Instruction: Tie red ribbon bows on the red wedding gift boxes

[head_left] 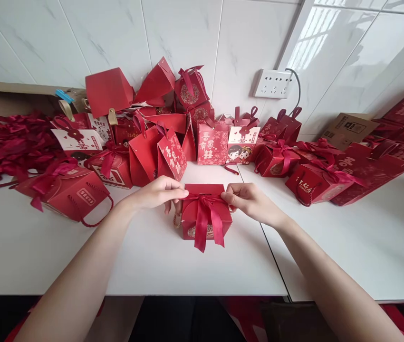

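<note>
- A small red box (205, 225) stands upright on the white desk (152, 266), close to the near edge and straight ahead of the person.
- A dark red ribbon (205, 209) is tied in a bow across the top front of the box. Its two tails hang down the front face toward 6 o'clock.
- The left hand (159, 192) comes in from 8 o'clock. Its fingers are closed in a pinch on the left loop of the ribbon, at the box's upper left corner.
- The right hand (250, 202) comes in from 4 o'clock. Its thumb and fingers are pinched shut on the right loop of the ribbon, at the upper right corner.
- At 12 o'clock from the box, against the tiled wall, is a crowded heap of red gift boxes (212, 142); some stand upright and others are tipped over.
- At 9 o'clock a larger red box with a cord handle (68, 192) lies on its side, apart from the hands.
- At 10 o'clock a tangle of loose ribbons (5, 142) is spread over the desk, with a brown carton (16, 95) behind it.
- At 2 o'clock more tied boxes (316, 183) lie in a row toward the right wall.
- A white socket (271, 83) is on the wall at 1 o'clock.
</note>
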{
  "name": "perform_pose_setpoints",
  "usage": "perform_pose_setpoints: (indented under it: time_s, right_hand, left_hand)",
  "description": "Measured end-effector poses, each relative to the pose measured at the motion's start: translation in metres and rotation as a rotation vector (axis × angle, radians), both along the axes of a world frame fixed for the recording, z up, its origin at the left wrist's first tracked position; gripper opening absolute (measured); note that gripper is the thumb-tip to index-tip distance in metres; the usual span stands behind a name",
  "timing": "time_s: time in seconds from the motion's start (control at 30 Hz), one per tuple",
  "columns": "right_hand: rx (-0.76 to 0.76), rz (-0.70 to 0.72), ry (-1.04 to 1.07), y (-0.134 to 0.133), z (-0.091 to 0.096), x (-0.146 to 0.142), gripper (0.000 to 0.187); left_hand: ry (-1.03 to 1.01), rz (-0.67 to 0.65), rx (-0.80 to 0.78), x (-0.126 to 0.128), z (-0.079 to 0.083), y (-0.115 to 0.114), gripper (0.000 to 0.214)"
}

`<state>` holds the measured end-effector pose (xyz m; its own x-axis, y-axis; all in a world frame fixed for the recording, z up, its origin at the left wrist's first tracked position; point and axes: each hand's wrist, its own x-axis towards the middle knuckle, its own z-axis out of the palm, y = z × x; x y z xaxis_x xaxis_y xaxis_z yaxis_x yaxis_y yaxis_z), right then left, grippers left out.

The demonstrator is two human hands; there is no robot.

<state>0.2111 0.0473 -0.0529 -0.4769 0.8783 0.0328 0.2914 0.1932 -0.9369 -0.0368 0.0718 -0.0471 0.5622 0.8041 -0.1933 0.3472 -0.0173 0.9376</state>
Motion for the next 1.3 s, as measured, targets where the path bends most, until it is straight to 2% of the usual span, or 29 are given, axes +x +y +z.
perform_pose_setpoints:
  time_s: [0.17, 0.27, 0.33, 0.4, 0.43, 0.5, 0.57, 0.6, 0.67, 0.8, 0.87, 0.93, 1.03, 1.1, 1.2, 1.23, 1.3]
  right_hand:
    - [0.026, 0.06, -0.128, 0.001, 0.01, 0.006, 0.036]
    - [0.152, 0.032, -0.275, 0.001, 0.012, 0.009, 0.034]
    - [0.386, -0.079, -0.352, -0.001, 0.01, 0.01, 0.031]
    - [0.725, -0.155, -0.344, -0.005, 0.008, 0.009, 0.028]
    - [0.893, -0.133, -0.313, -0.008, 0.006, 0.007, 0.03]
    - [1.144, 0.02, -0.268, -0.015, 0.003, 0.001, 0.038]
    - [1.27, 0.173, -0.299, -0.022, -0.001, -0.007, 0.038]
    - [1.313, 0.202, -0.326, -0.025, -0.004, -0.012, 0.033]
    - [1.368, 0.168, -0.343, -0.03, -0.011, -0.021, 0.017]
    - [1.336, -0.079, -0.219, -0.04, -0.024, -0.034, 0.006]
    - [1.304, -0.14, -0.192, -0.044, -0.029, -0.038, 0.007]
    - [1.34, -0.09, -0.184, -0.046, -0.031, -0.039, 0.01]
    - [1.418, 0.076, -0.066, -0.045, -0.03, -0.032, 0.023]
    - [1.389, 0.123, 0.04, -0.039, -0.025, -0.023, 0.028]
    - [1.198, 0.023, 0.022, -0.024, -0.012, -0.007, 0.029]
    - [1.088, -0.002, -0.042, -0.019, -0.009, -0.002, 0.042]
    - [0.813, 0.003, -0.196, -0.01, -0.004, 0.005, 0.082]
  left_hand:
    - [0.02, -0.026, -0.023, 0.002, 0.001, -0.002, 0.033]
    - [0.022, -0.023, -0.031, 0.005, 0.002, -0.003, 0.033]
    - [0.021, -0.01, -0.03, 0.006, 0.003, -0.004, 0.033]
    - [0.016, 0.005, -0.024, 0.007, 0.002, -0.004, 0.032]
    - [0.012, 0.011, -0.022, 0.008, 0.002, -0.004, 0.032]
    - [0.008, 0.017, -0.027, 0.008, 0.0, -0.004, 0.031]
    - [0.009, 0.011, -0.034, 0.008, -0.001, -0.003, 0.032]
    - [0.011, 0.005, -0.036, 0.008, -0.002, -0.003, 0.032]
    - [0.012, -0.011, -0.036, 0.008, -0.002, -0.003, 0.032]
    - [0.014, -0.016, -0.036, 0.01, -0.002, -0.005, 0.032]
    - [0.021, -0.02, -0.036, 0.011, -0.002, -0.006, 0.032]
    - [0.02, -0.022, -0.033, 0.012, -0.001, -0.006, 0.032]
    - [0.01, -0.016, -0.028, 0.011, -0.001, -0.006, 0.034]
    - [0.003, -0.009, -0.028, 0.009, -0.001, -0.004, 0.034]
    - [-0.006, -0.017, -0.05, 0.006, 0.0, -0.003, 0.037]
    - [-0.004, -0.034, -0.061, 0.005, 0.0, -0.004, 0.037]
    - [0.02, -0.075, -0.073, 0.005, 0.002, -0.005, 0.035]
